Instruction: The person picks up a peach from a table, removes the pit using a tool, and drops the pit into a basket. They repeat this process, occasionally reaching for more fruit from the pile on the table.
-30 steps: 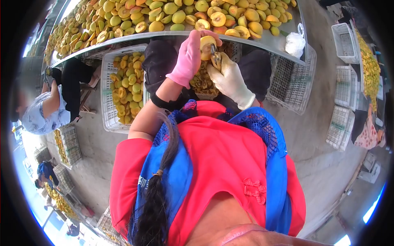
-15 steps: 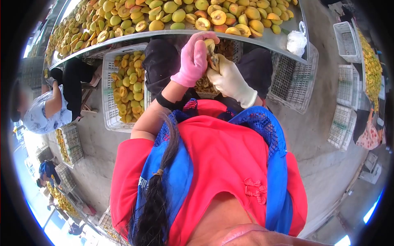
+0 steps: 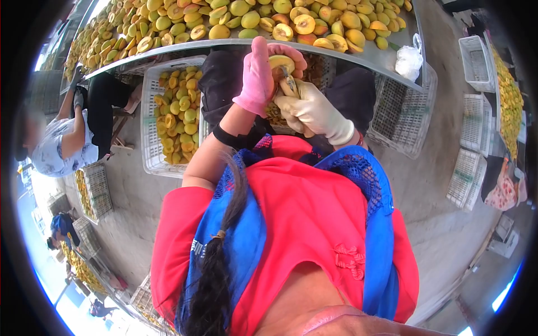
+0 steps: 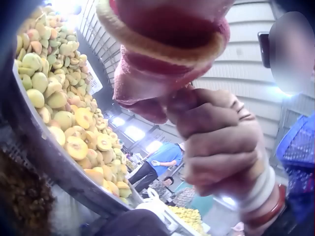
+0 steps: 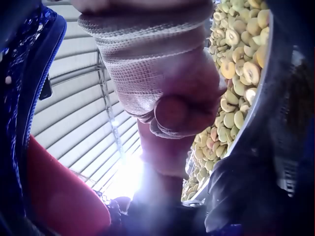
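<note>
In the head view, the left hand (image 3: pixel 259 78), in a pink glove, holds a cut yellow fruit (image 3: pixel 281 63) with fingers curled around its far side. The right hand (image 3: pixel 316 112), in a cream glove, grips a metal tool (image 3: pixel 290 87) whose tip touches the fruit. In the left wrist view, the right hand (image 4: pixel 221 142) has its fingers folded close beside the left hand (image 4: pixel 167 64). The right wrist view shows the round end of a handle (image 5: pixel 171 112) sticking out of the right hand (image 5: pixel 157 73); the fruit is hidden there.
Cut fruit (image 3: pixel 239 8) covers the metal table (image 3: pixel 168 51) beyond the hands. A crate (image 3: pixel 147 140) of fruit halves stands left, another crate (image 3: pixel 412 126) right. A white bag (image 3: pixel 409 63) lies at the table's right corner. Another person (image 3: pixel 64 143) sits at the far left.
The fruit's cut face has turned from the tilted hold of half a second ago. The left thumb now stands straighter, and the right hand has moved slightly lower with the tool.
</note>
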